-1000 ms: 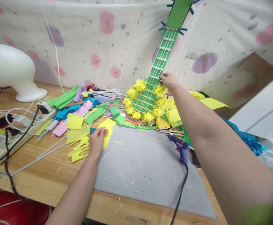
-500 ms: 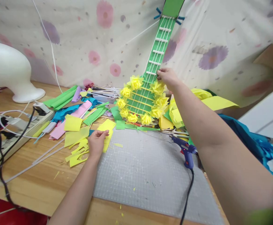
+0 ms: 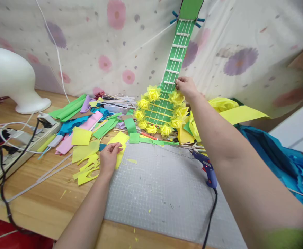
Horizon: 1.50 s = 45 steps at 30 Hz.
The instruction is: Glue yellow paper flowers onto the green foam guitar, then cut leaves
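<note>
A green paper guitar (image 3: 159, 111) leans upright at the back against the patterned curtain. White strings and frets run along its neck, and yellow paper flowers (image 3: 177, 98) ring its lower body. My right hand (image 3: 186, 88) pinches the right edge of the neck, just above the flowers. Low over a yellow paper sheet (image 3: 120, 138) is my left hand (image 3: 109, 157), thumb and forefinger pressed together; whether anything is between them I cannot make out. Cut yellow paper pieces (image 3: 87, 169) lie beside it.
A grey cutting mat (image 3: 151, 193) covers the middle of the desk. A blue glue gun (image 3: 207, 169) with a black cord lies on its right side. To the left are a power strip (image 3: 24, 148), coloured crepe paper (image 3: 68, 107) and a white foam head (image 3: 8, 76).
The guitar's lower body has shifted slightly right with my right hand on the neck, showing more of an orange stick in front of it. My left hand has hardly moved.
</note>
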Tool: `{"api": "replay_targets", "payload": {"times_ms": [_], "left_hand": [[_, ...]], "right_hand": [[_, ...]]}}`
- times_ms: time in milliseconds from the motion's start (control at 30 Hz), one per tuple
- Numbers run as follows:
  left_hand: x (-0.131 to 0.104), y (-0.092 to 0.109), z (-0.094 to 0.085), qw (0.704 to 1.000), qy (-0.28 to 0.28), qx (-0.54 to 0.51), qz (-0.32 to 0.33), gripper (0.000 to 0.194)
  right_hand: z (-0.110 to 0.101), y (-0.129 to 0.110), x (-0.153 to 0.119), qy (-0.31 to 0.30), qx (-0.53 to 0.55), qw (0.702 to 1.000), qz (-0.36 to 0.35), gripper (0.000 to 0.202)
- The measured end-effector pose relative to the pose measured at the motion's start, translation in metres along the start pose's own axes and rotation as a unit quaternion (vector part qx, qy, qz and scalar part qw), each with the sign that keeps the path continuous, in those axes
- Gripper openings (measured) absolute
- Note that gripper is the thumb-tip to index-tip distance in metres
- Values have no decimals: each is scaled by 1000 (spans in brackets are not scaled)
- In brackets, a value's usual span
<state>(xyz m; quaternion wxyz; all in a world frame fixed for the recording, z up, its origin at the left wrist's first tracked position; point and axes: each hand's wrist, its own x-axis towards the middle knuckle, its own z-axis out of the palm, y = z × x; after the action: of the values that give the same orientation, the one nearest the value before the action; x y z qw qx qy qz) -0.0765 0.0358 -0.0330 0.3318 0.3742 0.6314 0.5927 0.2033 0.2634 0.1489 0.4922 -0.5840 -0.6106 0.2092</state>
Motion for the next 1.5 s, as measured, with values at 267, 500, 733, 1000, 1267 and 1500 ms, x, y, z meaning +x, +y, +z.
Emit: {"api": "replay_targets", "payload": {"times_ms": [267, 500, 733, 1000, 1267, 1500], "left_hand": [[0, 4, 2, 999, 45, -30, -7, 27], [3, 4, 0, 999, 8, -35, 19, 24], [3, 9, 0, 996, 14, -69, 58, 21], [-3, 12, -11, 987, 70, -72, 124, 18], [-6, 8, -11, 992, 20, 16, 120, 26], [15, 38, 2, 919, -48, 332, 209, 31]], "right_hand": [[2, 6, -5, -4, -10, 1000, -1, 16], [-6, 10, -21, 23, -66, 996, -54, 30], [-9, 10, -114, 135, -154, 969, -140, 33], [23, 58, -259, 0, -82, 992, -96, 17], [11, 92, -313, -58, -89, 994, 37, 21], [13, 94, -316, -88, -105, 990, 41, 18]]}}
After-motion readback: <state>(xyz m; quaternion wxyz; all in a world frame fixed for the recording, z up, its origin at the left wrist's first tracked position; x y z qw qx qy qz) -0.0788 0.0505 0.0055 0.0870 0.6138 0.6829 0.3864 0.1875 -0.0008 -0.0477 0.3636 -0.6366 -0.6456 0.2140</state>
